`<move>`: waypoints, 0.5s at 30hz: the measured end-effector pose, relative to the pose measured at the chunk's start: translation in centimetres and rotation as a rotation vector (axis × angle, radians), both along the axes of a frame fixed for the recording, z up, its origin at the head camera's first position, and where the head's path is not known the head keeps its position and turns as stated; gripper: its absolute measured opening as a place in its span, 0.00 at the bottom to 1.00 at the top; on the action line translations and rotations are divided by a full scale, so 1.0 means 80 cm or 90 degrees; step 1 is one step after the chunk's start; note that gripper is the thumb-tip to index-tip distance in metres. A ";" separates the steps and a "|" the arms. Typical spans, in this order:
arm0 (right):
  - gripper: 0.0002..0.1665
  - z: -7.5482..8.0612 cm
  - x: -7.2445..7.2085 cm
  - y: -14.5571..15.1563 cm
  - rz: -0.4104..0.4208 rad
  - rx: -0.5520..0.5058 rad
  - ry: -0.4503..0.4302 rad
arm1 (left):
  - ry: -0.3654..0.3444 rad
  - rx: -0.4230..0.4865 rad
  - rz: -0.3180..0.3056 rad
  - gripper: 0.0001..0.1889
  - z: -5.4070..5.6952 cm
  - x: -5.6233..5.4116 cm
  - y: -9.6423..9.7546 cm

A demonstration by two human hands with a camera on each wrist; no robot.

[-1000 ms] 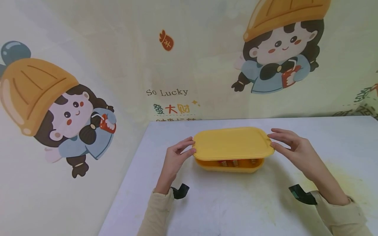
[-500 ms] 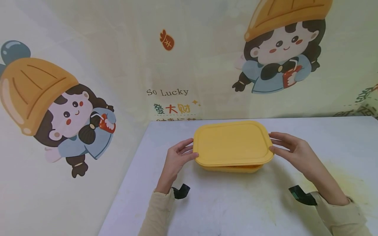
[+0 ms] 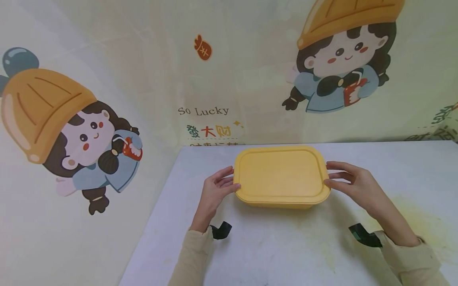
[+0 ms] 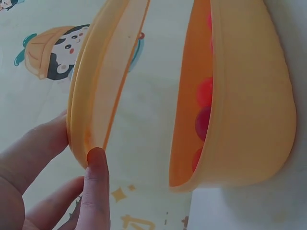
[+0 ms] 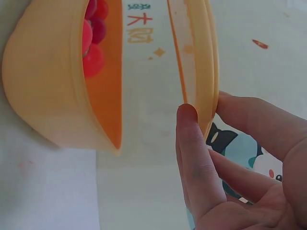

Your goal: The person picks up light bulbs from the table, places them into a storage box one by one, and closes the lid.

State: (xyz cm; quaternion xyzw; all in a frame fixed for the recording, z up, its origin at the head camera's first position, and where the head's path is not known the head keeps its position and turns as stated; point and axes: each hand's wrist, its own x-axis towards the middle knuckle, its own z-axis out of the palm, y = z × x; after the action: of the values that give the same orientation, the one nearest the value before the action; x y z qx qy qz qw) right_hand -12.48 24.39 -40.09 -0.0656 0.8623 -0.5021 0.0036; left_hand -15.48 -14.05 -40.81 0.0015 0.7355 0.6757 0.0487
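Note:
A yellow rectangular lid (image 3: 281, 174) with rounded corners is held by both hands over a matching yellow box (image 3: 282, 206). My left hand (image 3: 216, 190) pinches the lid's left end, thumb on one face and fingers at the other. At the right end, my right hand (image 3: 356, 184) pinches the rim the same way. Both wrist views show a gap between lid and box wall (image 4: 252, 105). Round red things (image 5: 93, 60) and a purplish one (image 4: 203, 123) lie inside the box. From the head, the lid hides the contents.
The box stands on a white table (image 3: 272, 250) near its back edge. Behind rises a wall covering (image 3: 250, 79) printed with cartoon figures and lettering. Black straps (image 3: 222, 230) stick out at the beige sleeves (image 3: 193, 254).
The lid has tilted to face the head camera more, and its front edge has swung down past the box's front opening. The contents seen earlier from the head are now covered. Both hands keep their grip.

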 end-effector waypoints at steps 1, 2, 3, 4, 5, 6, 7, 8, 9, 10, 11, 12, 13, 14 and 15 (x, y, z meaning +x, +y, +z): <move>0.38 -0.001 0.000 0.000 0.000 0.000 0.002 | 0.001 0.001 0.000 0.34 -0.001 -0.001 0.000; 0.38 -0.001 -0.001 0.000 0.001 -0.001 0.006 | 0.002 0.002 0.000 0.33 -0.002 -0.002 0.001; 0.38 -0.002 -0.001 0.000 0.001 -0.004 0.009 | 0.004 0.003 0.001 0.32 -0.002 -0.002 0.001; 0.37 -0.003 -0.001 0.000 0.001 -0.008 0.014 | 0.005 0.003 0.001 0.31 -0.003 -0.003 0.001; 0.37 -0.004 -0.001 0.000 0.003 -0.012 0.018 | 0.007 0.003 0.003 0.31 -0.004 -0.004 0.002; 0.36 -0.004 -0.001 -0.001 0.003 -0.014 0.022 | 0.009 0.001 0.005 0.30 -0.005 -0.005 0.002; 0.36 -0.005 -0.002 -0.001 0.004 -0.016 0.026 | 0.011 -0.003 0.007 0.29 -0.006 -0.005 0.002; 0.36 -0.006 -0.002 -0.001 0.005 -0.016 0.029 | 0.013 -0.005 0.010 0.29 -0.006 -0.006 0.002; 0.36 -0.006 -0.003 -0.001 0.006 -0.016 0.032 | 0.017 -0.011 0.013 0.29 -0.007 -0.007 0.002; 0.36 -0.007 -0.003 -0.001 0.007 -0.015 0.034 | 0.022 -0.018 0.017 0.28 -0.008 -0.008 0.002; 0.36 -0.008 -0.003 -0.002 0.008 -0.015 0.036 | 0.027 -0.023 0.019 0.28 -0.009 -0.008 0.002; 0.36 -0.009 -0.004 -0.002 0.009 -0.012 0.038 | 0.032 -0.026 0.021 0.28 -0.010 -0.009 0.002; 0.35 -0.010 -0.004 -0.002 0.010 -0.011 0.041 | 0.036 -0.029 0.023 0.28 -0.011 -0.009 0.002; 0.35 -0.011 -0.005 -0.003 0.011 -0.012 0.044 | 0.039 -0.032 0.026 0.27 -0.012 -0.010 0.002; 0.34 -0.013 -0.005 -0.003 0.012 -0.012 0.047 | 0.041 -0.035 0.028 0.27 -0.013 -0.010 0.002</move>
State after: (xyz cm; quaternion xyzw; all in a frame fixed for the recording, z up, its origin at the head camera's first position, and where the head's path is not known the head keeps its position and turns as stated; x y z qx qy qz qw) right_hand -12.89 24.15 -41.09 -0.0920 0.8562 -0.5077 -0.0243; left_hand -16.31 -13.91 -41.86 0.0058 0.7551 0.6555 0.0100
